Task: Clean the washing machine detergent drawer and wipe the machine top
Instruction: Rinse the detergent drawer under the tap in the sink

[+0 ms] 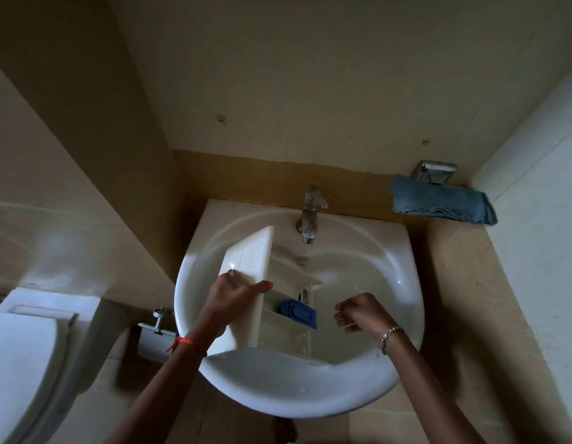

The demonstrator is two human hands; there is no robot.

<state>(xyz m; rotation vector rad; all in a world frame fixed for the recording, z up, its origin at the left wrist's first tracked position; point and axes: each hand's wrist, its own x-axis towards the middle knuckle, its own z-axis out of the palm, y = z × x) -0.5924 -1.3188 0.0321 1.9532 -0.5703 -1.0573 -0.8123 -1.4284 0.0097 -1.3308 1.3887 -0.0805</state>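
A white detergent drawer (pixel 251 254) stands tilted inside a white wash basin (pixel 297 392), its flat front panel turned to the left. A blue insert (pixel 299 313) sits in one of its compartments. My left hand (pixel 228 299) grips the front panel from the near side, thumb over the edge. My right hand (pixel 358 312) hovers over the basin just right of the drawer, fingers loosely curled and holding nothing. A chrome tap (pixel 308 219) stands at the back of the basin; no water is seen running.
A folded blue cloth (pixel 441 203) lies on the ledge at the right, beside a metal holder (pixel 433 173). A white toilet (pixel 22 354) stands at the left, with a paper holder (pixel 155 338) on the wall between it and the basin.
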